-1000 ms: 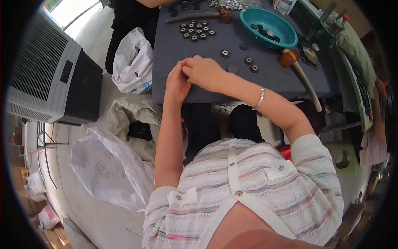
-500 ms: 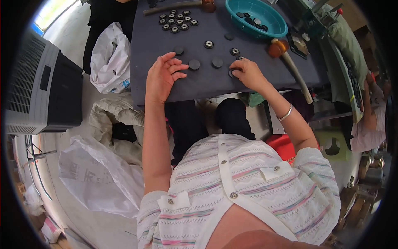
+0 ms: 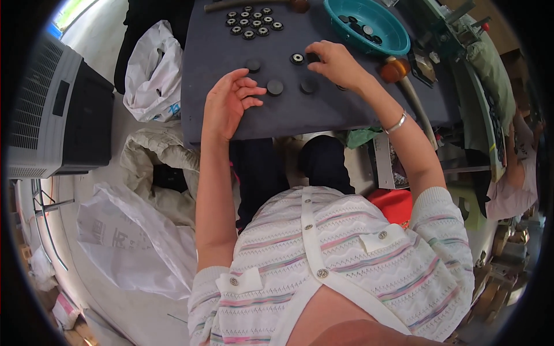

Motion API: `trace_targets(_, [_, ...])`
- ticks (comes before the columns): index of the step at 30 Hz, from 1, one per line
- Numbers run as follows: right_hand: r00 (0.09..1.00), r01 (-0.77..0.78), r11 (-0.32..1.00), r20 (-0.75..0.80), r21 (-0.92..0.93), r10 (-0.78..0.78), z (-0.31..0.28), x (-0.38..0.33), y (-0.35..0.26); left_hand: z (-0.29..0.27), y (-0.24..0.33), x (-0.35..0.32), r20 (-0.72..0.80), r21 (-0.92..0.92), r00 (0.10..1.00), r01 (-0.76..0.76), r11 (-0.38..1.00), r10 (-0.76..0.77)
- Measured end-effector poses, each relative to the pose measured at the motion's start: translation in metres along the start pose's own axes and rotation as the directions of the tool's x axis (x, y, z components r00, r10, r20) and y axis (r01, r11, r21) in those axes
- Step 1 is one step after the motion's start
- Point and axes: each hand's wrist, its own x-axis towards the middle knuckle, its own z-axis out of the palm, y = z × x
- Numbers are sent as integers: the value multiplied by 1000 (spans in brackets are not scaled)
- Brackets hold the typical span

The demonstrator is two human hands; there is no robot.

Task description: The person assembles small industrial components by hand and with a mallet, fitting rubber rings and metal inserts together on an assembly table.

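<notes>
My left hand [image 3: 234, 99] rests at the table's near left with its fingers apart and nothing in them. Close to its fingertips lie two flat black discs [image 3: 274, 87], one a little farther away. To their right lies another black disc [image 3: 309, 86]. Farther out, my right hand [image 3: 334, 62] has thumb and forefinger closed on a dark disc [image 3: 312, 57], partly hidden by the fingers. Just left of that pinch sits a black round part with a metal ring centre [image 3: 297, 59]. Under my right wrist, a small dark part [image 3: 341, 87] is mostly covered.
Several ring-centred parts [image 3: 257, 23] stand grouped on the grey table [image 3: 225, 124]. A teal basin [image 3: 398, 34] holds more discs. An amber-headed mallet [image 3: 395, 69] lies right of my forearm, another mallet [image 3: 299, 6] at the far edge. Green machinery [image 3: 456, 29] stands at right.
My right hand has moved away from me, leaving the parts near the front right, and has taken hold of a dark disc beside the ring-centred part. My left hand stays nearly still.
</notes>
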Motion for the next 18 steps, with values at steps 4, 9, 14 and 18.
trace_targets(4, [995,-2,1000,99,-25,4,21,26,17,0,-2,0,-14,-19,1000,-23,1000,23])
trace_targets(9, [986,42,995,163,-89,-27,27,40,23,0,-1,0,4,-25,1000,-28,999,28])
trace_targets(14, [978,74,992,203,-107,-51,27,47,21,-2,-3,2,-10,-26,1000,-21,999,21])
trace_targets(18, [974,100,982,218,-158,-64,25,48,16,-4,-4,2,12,8,1000,-27,1000,27])
